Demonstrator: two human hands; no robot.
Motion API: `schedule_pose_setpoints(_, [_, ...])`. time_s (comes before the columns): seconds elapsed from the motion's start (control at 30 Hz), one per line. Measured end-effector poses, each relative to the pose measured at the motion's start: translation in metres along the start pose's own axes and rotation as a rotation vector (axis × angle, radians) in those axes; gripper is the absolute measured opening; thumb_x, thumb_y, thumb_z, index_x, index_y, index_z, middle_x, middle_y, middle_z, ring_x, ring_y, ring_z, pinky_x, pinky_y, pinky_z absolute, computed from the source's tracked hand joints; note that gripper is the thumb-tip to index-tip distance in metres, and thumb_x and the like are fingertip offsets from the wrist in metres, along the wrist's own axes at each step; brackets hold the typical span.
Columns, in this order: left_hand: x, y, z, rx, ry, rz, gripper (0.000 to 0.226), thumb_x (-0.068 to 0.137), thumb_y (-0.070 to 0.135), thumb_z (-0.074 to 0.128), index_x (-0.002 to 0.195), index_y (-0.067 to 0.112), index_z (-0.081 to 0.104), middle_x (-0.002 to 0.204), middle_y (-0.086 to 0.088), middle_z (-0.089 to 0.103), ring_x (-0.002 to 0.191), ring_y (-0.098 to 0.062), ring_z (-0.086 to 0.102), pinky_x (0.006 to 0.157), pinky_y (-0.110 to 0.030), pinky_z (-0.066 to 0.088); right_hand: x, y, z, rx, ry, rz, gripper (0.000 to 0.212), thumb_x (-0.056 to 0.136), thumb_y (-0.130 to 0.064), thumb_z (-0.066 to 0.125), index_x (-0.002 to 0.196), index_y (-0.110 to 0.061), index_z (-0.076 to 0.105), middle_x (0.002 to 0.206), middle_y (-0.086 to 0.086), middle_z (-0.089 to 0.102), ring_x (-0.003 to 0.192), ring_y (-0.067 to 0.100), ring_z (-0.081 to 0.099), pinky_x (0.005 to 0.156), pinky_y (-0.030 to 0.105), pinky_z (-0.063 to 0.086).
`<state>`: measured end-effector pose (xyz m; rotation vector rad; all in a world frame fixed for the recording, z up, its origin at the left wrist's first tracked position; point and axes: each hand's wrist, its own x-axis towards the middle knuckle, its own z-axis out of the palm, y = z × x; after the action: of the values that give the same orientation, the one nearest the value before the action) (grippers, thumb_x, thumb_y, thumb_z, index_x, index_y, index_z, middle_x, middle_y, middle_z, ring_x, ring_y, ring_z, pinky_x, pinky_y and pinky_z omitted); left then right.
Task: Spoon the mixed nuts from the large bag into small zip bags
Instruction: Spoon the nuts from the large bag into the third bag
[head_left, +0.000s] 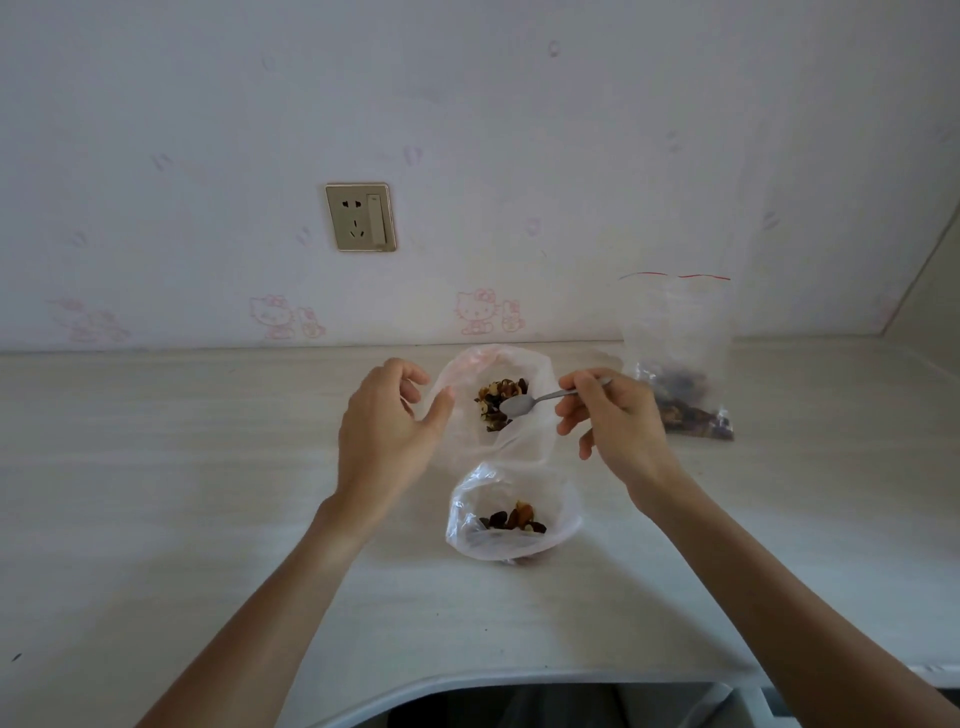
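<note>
Nuts sit inside the large bag, open-mouthed on the counter, with a small bag holding a few nuts just in front of it. I note my right hand pinching a spoon whose bowl lies on the nuts, while my left hand is released, fingers loosely curved beside the large bag's rim. A zip bag with nuts stands near the wall, right of the spoon.
</note>
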<state>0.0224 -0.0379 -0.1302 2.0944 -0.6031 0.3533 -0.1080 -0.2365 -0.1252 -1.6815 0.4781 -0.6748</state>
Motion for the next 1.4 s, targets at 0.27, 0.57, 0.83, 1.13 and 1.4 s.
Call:
schedule_pose_setpoints(0.27, [0.038, 0.002, 0.047, 0.252, -0.365, -0.242, 0.066, 0.081, 0.075, 0.067, 0.110, 0.017, 0.052, 0.102, 0.006, 0.059, 0.089, -0.019, 0.058, 0.066, -0.032, 0.040, 0.004, 0.007, 0.011, -0.474, 0.016, -0.281, 0.030, 0.107, -0.022, 0.039, 0.093, -0.013, 0.064, 0.070, 0.004, 0.067, 0.063, 0.028, 0.066, 0.062, 0.053, 0.056])
schedule_pose_setpoints(0.57, [0.028, -0.015, 0.061, 0.135, -0.303, -0.049, 0.020, 0.089, 0.028, 0.071, 0.107, 0.024, 0.064, 0.083, 0.014, 0.065, 0.070, -0.002, 0.061, 0.053, -0.020, 0.038, 0.021, 0.019, 0.005, 0.005, 0.082, 0.144, 0.027, 0.105, -0.010, 0.042, 0.093, -0.004, 0.065, 0.064, 0.007, 0.070, 0.052, 0.021, 0.065, 0.039, 0.028, 0.041])
schedule_pose_setpoints(0.83, [0.028, -0.015, 0.063, -0.084, -0.322, -0.072, 0.032, 0.088, 0.020, 0.072, 0.119, 0.026, 0.069, 0.092, 0.016, 0.070, 0.081, 0.001, 0.065, 0.063, -0.018, 0.045, 0.029, 0.025, 0.024, 0.232, 0.107, 0.382, 0.022, 0.106, -0.010, 0.044, 0.101, -0.001, 0.064, 0.066, 0.009, 0.075, 0.047, 0.020, 0.064, 0.037, 0.026, 0.043])
schedule_pose_setpoints(1.13, [0.030, -0.021, 0.066, -0.283, -0.334, -0.174, 0.022, 0.087, 0.018, 0.074, 0.106, 0.028, 0.070, 0.076, 0.016, 0.074, 0.063, 0.004, 0.069, 0.050, -0.009, 0.047, 0.028, 0.029, 0.029, 0.231, 0.138, 0.368, 0.022, 0.108, -0.017, 0.047, 0.104, -0.008, 0.066, 0.079, 0.006, 0.079, 0.049, 0.016, 0.066, 0.038, 0.026, 0.044])
schedule_pose_setpoints(1.4, [0.029, -0.019, 0.065, -0.314, -0.260, -0.163, 0.025, 0.099, 0.049, 0.060, 0.091, 0.029, 0.072, 0.067, 0.012, 0.073, 0.054, -0.001, 0.067, 0.049, -0.008, 0.044, 0.025, 0.025, 0.019, 0.306, 0.069, 0.385, 0.024, 0.109, -0.018, 0.048, 0.107, -0.008, 0.069, 0.087, 0.007, 0.080, 0.059, 0.017, 0.065, 0.040, 0.026, 0.045])
